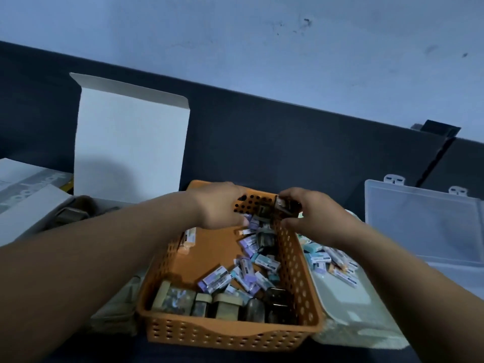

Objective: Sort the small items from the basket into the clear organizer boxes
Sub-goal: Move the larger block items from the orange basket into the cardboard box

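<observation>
- Pale blue-grey wall (262,48) with a few dark marks fills the top of the view, and a dark blue panel (262,142) runs beneath it behind the counter (104,352).
- An orange perforated basket (230,334) sits in the middle of the counter, close to the person.
- Small purple and teal boxes (235,276) lie loose inside it, mostly on its right half. Beige and dark items (225,305) stand along its near wall.
- The left hand (217,205) reaches over the far end of the basket with its fingers curled down and its thumb against a purple box (252,221). Whether it grips anything cannot be told.
- The right hand (314,218) is at the far right corner of the basket, its fingertips pinching a small dark packet (281,204) just above the rim.
- A pile of similar small boxes (332,260) lies just right of the basket on a pale flat container (351,299).
- A clear organizer box (424,224) stands further right with its lid raised, showing two latches at the top.
- On the left, a white cardboard flap (131,142) stands upright against the panel, with other pale boxes (31,205) beside it.
</observation>
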Demonstrator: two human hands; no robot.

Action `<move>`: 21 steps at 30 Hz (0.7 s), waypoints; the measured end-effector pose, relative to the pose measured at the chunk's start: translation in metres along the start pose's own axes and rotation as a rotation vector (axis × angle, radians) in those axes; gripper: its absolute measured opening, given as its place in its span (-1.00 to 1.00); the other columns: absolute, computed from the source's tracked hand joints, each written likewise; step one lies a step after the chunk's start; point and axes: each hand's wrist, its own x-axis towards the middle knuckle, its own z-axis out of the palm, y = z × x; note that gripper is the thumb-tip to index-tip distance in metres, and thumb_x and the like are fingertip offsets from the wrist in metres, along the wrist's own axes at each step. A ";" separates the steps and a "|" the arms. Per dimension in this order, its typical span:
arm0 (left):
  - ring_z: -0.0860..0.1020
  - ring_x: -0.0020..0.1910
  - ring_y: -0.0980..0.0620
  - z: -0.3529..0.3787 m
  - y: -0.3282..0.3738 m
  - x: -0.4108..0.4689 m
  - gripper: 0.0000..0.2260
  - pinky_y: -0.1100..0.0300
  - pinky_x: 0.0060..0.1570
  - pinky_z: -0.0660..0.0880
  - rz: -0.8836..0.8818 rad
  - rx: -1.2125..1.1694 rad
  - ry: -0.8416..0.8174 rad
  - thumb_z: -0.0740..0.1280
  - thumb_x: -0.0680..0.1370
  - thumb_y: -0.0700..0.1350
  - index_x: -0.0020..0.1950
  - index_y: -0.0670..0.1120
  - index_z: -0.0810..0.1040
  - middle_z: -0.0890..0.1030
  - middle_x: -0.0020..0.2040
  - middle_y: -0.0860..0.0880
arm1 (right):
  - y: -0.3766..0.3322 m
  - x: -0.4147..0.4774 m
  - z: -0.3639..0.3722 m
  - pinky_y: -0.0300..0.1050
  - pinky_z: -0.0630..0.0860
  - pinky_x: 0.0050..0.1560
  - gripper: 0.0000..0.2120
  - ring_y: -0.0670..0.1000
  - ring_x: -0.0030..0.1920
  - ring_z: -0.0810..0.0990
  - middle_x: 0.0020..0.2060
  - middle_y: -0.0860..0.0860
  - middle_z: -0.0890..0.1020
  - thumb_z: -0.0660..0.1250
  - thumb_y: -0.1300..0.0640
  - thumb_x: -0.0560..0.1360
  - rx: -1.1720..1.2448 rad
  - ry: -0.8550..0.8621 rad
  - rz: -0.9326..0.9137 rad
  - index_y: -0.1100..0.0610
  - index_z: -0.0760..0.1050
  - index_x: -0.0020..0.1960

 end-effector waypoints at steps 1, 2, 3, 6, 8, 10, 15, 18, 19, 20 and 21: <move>0.42 0.32 -0.03 0.003 0.005 0.012 -0.46 0.10 0.26 0.41 0.021 -0.015 -0.014 0.31 0.55 0.09 0.48 0.00 0.26 0.38 0.41 -0.01 | 0.007 -0.002 -0.002 -0.11 0.50 0.08 -0.54 -0.02 0.07 0.55 0.07 -0.07 0.60 0.45 0.07 0.42 0.004 0.020 0.015 -0.05 0.44 0.28; 0.43 0.31 -0.04 0.007 0.009 0.024 -0.49 0.10 0.24 0.42 0.040 -0.021 -0.020 0.31 0.55 0.07 0.46 0.00 0.30 0.40 0.39 -0.01 | 0.013 -0.003 -0.004 -0.11 0.50 0.07 -0.55 -0.02 0.06 0.56 0.05 -0.07 0.60 0.46 0.07 0.42 0.011 0.039 0.027 -0.04 0.45 0.28; 0.42 0.31 -0.04 0.011 0.013 0.036 -0.50 0.11 0.24 0.41 0.052 -0.017 -0.021 0.32 0.55 0.04 0.46 -0.01 0.31 0.41 0.39 -0.02 | 0.018 -0.005 -0.005 -0.11 0.51 0.07 -0.55 -0.02 0.05 0.57 0.04 -0.07 0.61 0.45 0.07 0.42 0.022 0.053 0.037 -0.03 0.45 0.28; 0.46 0.20 -0.04 0.024 0.021 0.065 -0.54 0.08 0.16 0.46 0.047 0.052 -0.034 0.33 0.56 -0.02 0.44 -0.03 0.35 0.44 0.32 -0.04 | 0.031 -0.008 -0.005 -0.11 0.52 0.10 -0.54 -0.04 0.06 0.57 0.06 -0.06 0.61 0.45 0.06 0.44 0.051 0.073 0.072 -0.02 0.43 0.31; 0.48 0.07 -0.05 0.031 0.025 0.080 -0.61 0.06 0.08 0.49 0.043 0.120 -0.038 0.33 0.57 -0.03 0.37 -0.06 0.39 0.42 0.20 -0.06 | 0.039 -0.010 -0.004 -0.14 0.51 0.11 -0.50 -0.05 0.07 0.56 0.10 -0.06 0.60 0.45 0.06 0.45 0.051 0.084 0.086 -0.02 0.41 0.35; 0.48 -0.04 -0.05 0.035 0.025 0.090 -0.78 0.05 -0.01 0.50 0.032 0.130 -0.011 0.33 0.56 -0.06 0.19 -0.03 0.45 0.37 0.12 -0.06 | 0.046 -0.011 -0.003 -0.17 0.50 0.11 -0.49 -0.06 0.08 0.56 0.12 -0.07 0.60 0.44 0.06 0.46 0.052 0.087 0.096 -0.03 0.39 0.37; 0.45 0.03 -0.08 0.039 0.027 0.098 -0.80 0.15 -0.07 0.38 -0.012 0.044 0.055 0.34 0.51 -0.16 0.09 -0.04 0.40 0.37 0.12 -0.08 | 0.053 -0.013 -0.002 -0.15 0.51 0.09 -0.53 -0.07 0.06 0.55 0.10 -0.08 0.60 0.43 0.07 0.46 0.048 0.083 0.101 -0.03 0.41 0.34; 0.44 -0.12 -0.04 0.041 0.024 0.092 -0.79 0.11 -0.23 0.37 -0.013 -0.024 0.038 0.34 0.50 -0.23 0.08 -0.06 0.40 0.43 -0.02 -0.06 | 0.048 -0.009 -0.002 -0.15 0.51 0.14 -0.49 -0.07 0.11 0.55 0.15 -0.07 0.59 0.43 0.05 0.46 0.046 0.074 0.088 -0.03 0.38 0.37; 0.44 -0.18 -0.05 0.042 0.022 0.089 -0.80 0.06 -0.26 0.37 -0.016 -0.051 0.033 0.34 0.49 -0.23 0.05 -0.05 0.39 0.45 -0.07 -0.07 | 0.044 -0.007 -0.003 -0.15 0.50 0.15 -0.47 -0.06 0.13 0.54 0.17 -0.07 0.58 0.44 0.05 0.46 0.048 0.072 0.080 -0.03 0.37 0.39; 0.47 -0.19 -0.08 0.040 0.018 0.083 -0.80 0.01 -0.28 0.41 -0.024 -0.080 0.037 0.34 0.49 -0.22 0.03 -0.04 0.39 0.48 -0.09 -0.08 | 0.039 -0.004 -0.004 -0.15 0.49 0.17 -0.46 -0.06 0.15 0.54 0.18 -0.07 0.57 0.44 0.04 0.46 0.051 0.067 0.065 -0.03 0.36 0.40; 0.51 -0.16 -0.12 0.036 0.014 0.076 -0.80 -0.03 -0.26 0.46 -0.033 -0.112 0.048 0.35 0.49 -0.19 0.02 -0.01 0.38 0.50 -0.08 -0.08 | 0.032 -0.002 -0.006 -0.15 0.49 0.18 -0.45 -0.06 0.16 0.53 0.19 -0.07 0.57 0.44 0.04 0.46 0.054 0.062 0.046 -0.02 0.36 0.40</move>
